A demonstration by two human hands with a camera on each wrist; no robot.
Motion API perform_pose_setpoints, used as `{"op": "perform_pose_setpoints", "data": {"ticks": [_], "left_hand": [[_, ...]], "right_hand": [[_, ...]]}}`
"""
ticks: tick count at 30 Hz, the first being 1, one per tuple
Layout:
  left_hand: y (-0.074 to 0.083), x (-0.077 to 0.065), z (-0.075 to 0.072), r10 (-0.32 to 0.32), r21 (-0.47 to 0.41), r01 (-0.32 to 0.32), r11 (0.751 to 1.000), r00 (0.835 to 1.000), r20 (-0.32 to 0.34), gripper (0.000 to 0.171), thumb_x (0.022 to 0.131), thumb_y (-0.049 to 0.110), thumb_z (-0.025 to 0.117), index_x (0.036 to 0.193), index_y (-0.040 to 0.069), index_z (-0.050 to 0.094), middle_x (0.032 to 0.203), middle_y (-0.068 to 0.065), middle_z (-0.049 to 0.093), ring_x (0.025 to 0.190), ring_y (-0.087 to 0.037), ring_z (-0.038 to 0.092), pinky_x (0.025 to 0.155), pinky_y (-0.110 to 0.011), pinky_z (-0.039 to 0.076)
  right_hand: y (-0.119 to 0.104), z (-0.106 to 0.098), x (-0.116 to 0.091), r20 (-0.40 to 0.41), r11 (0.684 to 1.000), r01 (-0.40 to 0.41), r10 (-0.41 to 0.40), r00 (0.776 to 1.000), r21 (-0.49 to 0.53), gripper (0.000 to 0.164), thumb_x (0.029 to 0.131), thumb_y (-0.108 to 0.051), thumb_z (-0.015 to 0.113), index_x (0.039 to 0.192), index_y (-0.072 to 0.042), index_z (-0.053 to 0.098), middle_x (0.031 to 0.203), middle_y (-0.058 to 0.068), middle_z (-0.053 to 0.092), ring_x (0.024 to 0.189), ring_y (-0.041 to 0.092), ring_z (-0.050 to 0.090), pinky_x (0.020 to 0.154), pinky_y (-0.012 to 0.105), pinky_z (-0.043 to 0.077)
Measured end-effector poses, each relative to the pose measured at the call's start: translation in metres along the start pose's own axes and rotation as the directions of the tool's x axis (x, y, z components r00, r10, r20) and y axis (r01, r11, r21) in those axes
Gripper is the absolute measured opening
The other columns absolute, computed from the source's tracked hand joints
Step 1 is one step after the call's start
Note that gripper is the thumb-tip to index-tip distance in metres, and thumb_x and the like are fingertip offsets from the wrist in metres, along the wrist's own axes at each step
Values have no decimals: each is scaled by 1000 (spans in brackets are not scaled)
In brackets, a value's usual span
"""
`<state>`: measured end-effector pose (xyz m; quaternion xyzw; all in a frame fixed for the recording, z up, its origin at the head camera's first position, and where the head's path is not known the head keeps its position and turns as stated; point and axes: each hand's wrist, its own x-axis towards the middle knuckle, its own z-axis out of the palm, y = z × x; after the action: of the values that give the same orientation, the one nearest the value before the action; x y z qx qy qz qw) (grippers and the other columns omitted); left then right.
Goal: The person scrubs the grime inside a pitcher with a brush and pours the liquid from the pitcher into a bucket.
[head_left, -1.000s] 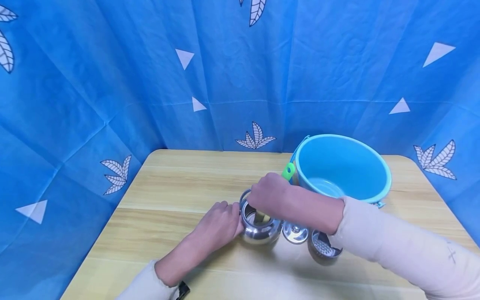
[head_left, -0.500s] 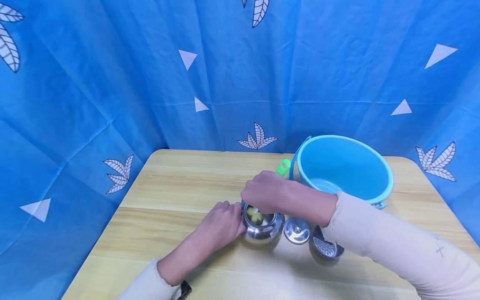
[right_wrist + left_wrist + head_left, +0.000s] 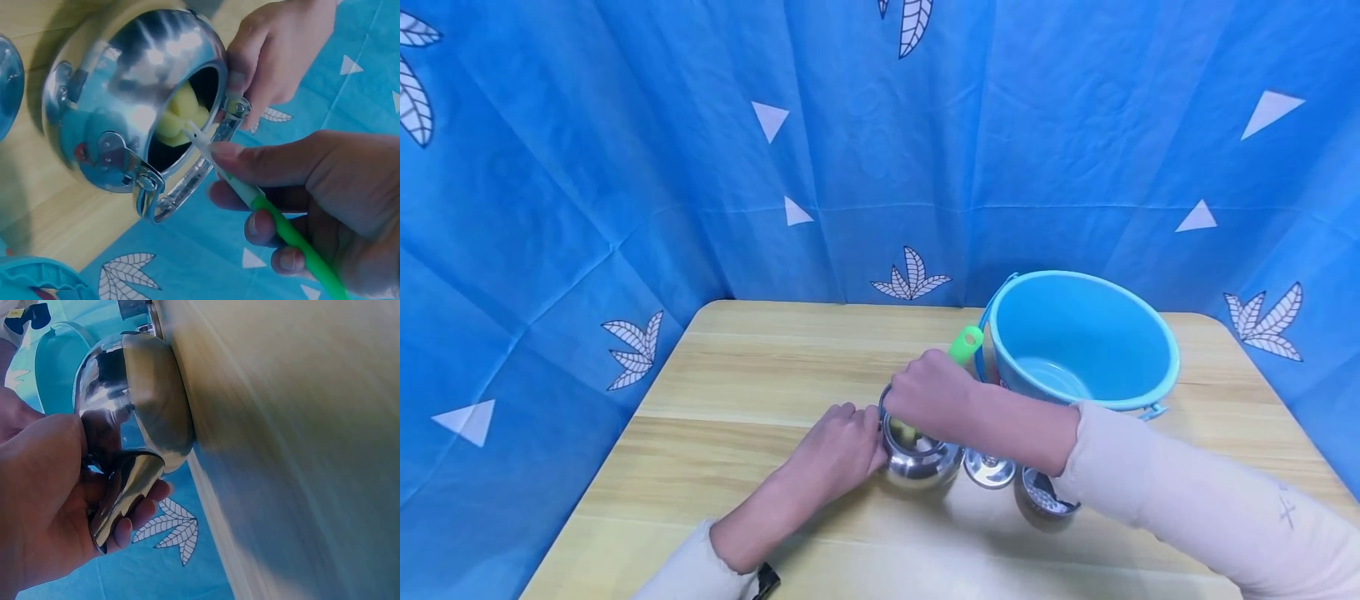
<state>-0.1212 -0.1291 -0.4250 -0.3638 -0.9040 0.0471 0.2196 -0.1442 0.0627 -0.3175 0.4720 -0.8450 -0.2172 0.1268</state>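
Perforated cup (image 3: 1039, 498): metal; sits on the table (image 3: 737, 358) nearest me, partly hidden by my right arm.
Lid (image 3: 991, 473): metal; lies between cup and kettle.
Kettle (image 3: 921, 473): metal; stands on the table, mouth open.
Left hand (image 3: 842, 447): clamped round the kettle's spout (image 3: 128, 494).
Right hand (image 3: 934, 390): clamped on the green-and-white brush handle (image 3: 294, 237), above the kettle.
Brush head (image 3: 181, 115): yellowish; inside the kettle's mouth.
Bucket (image 3: 1082, 333): blue; beyond my right forearm.
Curtain (image 3: 880, 125): blue, leaf-printed; behind the table.
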Motion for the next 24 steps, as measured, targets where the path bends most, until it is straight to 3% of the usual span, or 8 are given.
{"op": "perform_pose_setpoints", "data": {"ticks": [10, 15, 19, 24], "left_hand": [[0, 0, -1, 0, 6, 0, 1000, 1000, 7, 30, 98, 36, 62, 80, 14, 53, 61, 8, 40, 57, -9, 31, 54, -22, 32], [0, -1, 0, -6, 16, 6, 1000, 1000, 3, 29, 97, 34, 62, 79, 13, 52, 61, 7, 38, 56, -10, 29, 54, -23, 30], [0, -1, 2, 3, 32, -3, 999, 1000, -4, 28, 98, 33, 60, 79, 14, 52, 60, 8, 36, 56, -10, 27, 54, -22, 28], [1, 0, 2, -1, 36, 1, 999, 1000, -4, 28, 98, 33, 59, 79, 14, 52, 61, 8, 35, 57, -10, 26, 54, -22, 28]], "right_hand": [[-8, 3, -6, -38, 997, -52, 50, 998, -51, 5, 86, -24, 82, 82, -25, 78, 64, -6, 66, 51, 11, 49, 48, 19, 40], [-14, -1, -8, 25, 994, -46, 49, 998, -102, 7, 88, -29, 81, 84, -25, 78, 67, -5, 69, 54, 13, 52, 50, 20, 42], [-20, -7, -11, 69, 988, -15, 26, 997, -156, 11, 88, -32, 82, 84, -24, 76, 65, -6, 65, 53, 11, 49, 49, 20, 37], [-21, -15, -14, 128, 986, 15, 6, 992, -165, 16, 85, -37, 85, 89, -24, 77, 67, -6, 66, 53, 11, 48, 49, 19, 36]]}}
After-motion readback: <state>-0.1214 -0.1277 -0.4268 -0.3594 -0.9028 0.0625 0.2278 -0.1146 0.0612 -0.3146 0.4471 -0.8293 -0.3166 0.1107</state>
